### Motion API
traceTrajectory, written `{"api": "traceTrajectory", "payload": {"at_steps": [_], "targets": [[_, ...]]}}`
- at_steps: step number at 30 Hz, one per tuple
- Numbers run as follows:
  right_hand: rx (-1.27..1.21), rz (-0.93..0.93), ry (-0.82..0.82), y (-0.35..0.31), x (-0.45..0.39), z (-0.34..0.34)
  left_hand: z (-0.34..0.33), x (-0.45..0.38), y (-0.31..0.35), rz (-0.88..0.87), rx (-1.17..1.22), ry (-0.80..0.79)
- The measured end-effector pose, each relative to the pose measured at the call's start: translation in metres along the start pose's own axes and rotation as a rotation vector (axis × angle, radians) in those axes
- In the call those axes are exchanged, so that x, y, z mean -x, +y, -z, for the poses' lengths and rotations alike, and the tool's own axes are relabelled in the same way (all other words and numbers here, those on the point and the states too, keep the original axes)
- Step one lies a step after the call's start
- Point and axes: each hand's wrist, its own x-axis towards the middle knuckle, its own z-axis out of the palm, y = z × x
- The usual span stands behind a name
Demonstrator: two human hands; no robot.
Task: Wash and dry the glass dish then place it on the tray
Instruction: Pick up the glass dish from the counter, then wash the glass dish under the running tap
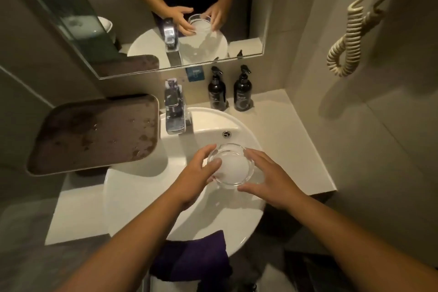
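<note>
Head view: you hold the round glass dish (231, 165), mouth up, over the white sink (132, 197) at frame centre, left hand (201, 173) and right hand (267, 178) gripping opposite rims, the bottles' (216, 95) labels too blurred to read, the tray (94, 135) centre-left.

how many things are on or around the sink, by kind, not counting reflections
glass dish: 1
tray: 1
tap: 1
pump bottles: 2
purple cloth: 1
coiled cord: 1
total: 7
</note>
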Motion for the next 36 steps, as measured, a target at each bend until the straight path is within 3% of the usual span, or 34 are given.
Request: {"api": "traceTrajectory", "payload": {"at_steps": [4,11,15,20,22,27,36], "targets": [[0.016,0.078,-0.106,-0.013,-0.01,-0.033,0.008,0.019,-0.024,0.064,0.443,0.248],[0.091,0.204,-0.224,-0.037,-0.035,-0.074,0.036,0.033,-0.044,0.123,0.731,0.44],[0.138,0.178,-0.277,-0.051,-0.056,-0.071,0.058,0.033,-0.051,0.139,0.677,0.512],[0.332,0.346,0.102,-0.092,-0.108,-0.028,0.076,0.025,-0.055,0.152,0.561,0.498],[0.473,0.449,0.166,-0.116,-0.135,-0.015,0.078,0.019,-0.055,0.149,0.511,0.471],[0.828,0.552,-0.016,-0.161,-0.182,-0.009,0.075,0.004,-0.053,0.163,0.457,0.474],[1.028,0.59,0.025,-0.175,-0.195,-0.01,0.071,-0.017,-0.053,0.156,0.505,0.438]]}}
